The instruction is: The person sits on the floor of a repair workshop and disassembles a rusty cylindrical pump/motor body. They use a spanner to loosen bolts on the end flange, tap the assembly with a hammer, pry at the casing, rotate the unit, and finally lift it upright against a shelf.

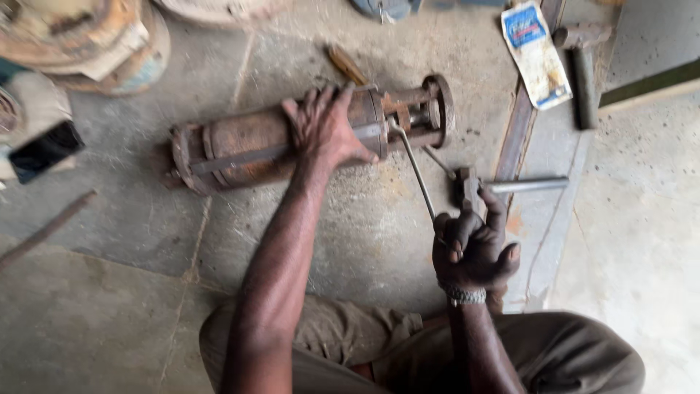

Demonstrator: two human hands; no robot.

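Observation:
A rusty brown cylindrical pump body lies on its side on the concrete floor. My left hand presses flat on top of it near its right end. A flanged end piece sticks out at the right. My right hand grips the near end of a thin metal rod tool, whose far tip reaches the joint by the flange. A hammer with a metal handle lies on the floor just beyond my right hand.
A second hammer and a white-and-blue packet lie at the upper right. A rusty flat bar runs down the floor. Round metal parts and a dark phone sit at the left. My knees fill the bottom.

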